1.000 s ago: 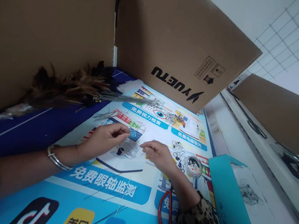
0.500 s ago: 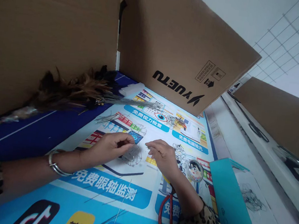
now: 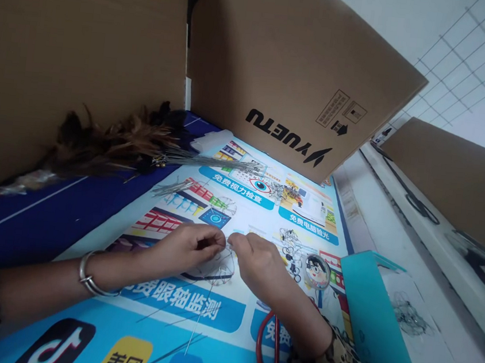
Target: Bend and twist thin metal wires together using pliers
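Note:
A round openwork shape of thin wire hangs just below my fingertips, with a long straight wire reaching down from it. My left hand has thumb and index finger pinched on its upper edge. Close beside those fingertips my right hand is closed in a pinch; whatever lies between its fingers is too small to make out. Red-handled scissors lie below my right forearm, which partly hides them. Several dark loose wires rest on the printed mat.
Brown and black feathers and a bundle of wires lie at the back left. To the right are loose black wire pieces, a small round clear dish and a teal box. Cardboard panels wall in the back and left.
My right hand has moved left and its fingers have closed in a pinch beside my left fingertips. The wire shape sits slightly lower and to the right.

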The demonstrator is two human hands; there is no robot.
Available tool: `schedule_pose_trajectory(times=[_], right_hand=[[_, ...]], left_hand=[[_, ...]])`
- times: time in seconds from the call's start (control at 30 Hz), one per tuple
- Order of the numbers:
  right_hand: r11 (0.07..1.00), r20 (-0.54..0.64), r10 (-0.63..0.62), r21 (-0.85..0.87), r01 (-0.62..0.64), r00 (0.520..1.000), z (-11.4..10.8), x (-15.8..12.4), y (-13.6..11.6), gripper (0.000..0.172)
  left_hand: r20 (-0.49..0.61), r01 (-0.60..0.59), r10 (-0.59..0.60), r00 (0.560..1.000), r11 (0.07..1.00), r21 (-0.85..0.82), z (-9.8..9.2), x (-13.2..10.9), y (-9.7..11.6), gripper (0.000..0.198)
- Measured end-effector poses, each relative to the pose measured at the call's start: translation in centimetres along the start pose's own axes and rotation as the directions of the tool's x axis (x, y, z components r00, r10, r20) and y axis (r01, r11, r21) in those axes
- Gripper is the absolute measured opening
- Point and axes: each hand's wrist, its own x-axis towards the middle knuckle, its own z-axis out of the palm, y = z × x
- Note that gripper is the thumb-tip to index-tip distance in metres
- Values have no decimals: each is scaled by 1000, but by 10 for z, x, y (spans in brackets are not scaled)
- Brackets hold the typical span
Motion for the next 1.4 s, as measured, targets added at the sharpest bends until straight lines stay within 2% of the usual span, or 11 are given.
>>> schedule_pose_trajectory(times=[0.17, 0.33, 0.57, 1.03, 1.17, 1.3, 1.4], right_hand=[[996, 24, -85, -22, 85, 996, -7, 2, -5, 16], [999, 7, -37, 22, 37, 999, -3, 1, -2, 18], [997, -22, -54, 44, 55, 998, 5, 0, 1, 20], [997, -31, -52, 64, 54, 998, 7, 0, 0, 19], [984, -12, 25, 176, -22, 1000, 11, 1, 3, 18], [929, 39, 137, 343, -142, 990, 12, 6, 9, 20], [891, 40, 147, 429, -150, 988, 13, 8, 14, 20]], left_hand=[[5, 17, -17, 1000, 1000, -23, 2, -1, -5, 14], [24, 14, -14, 1000, 1000, -14, 2, -1, -8, 10], [76, 43, -37, 996, 997, -71, -1, 0, -5, 8], [84, -1, 4, 996, 1000, -31, -3, 0, -8, 19], [97, 8, -6, 995, 1000, -25, -4, -1, -6, 18], [108, 41, -34, 994, 997, -63, -4, -2, -5, 16], [107, 43, -36, 994, 996, -72, -5, -2, -3, 15]])
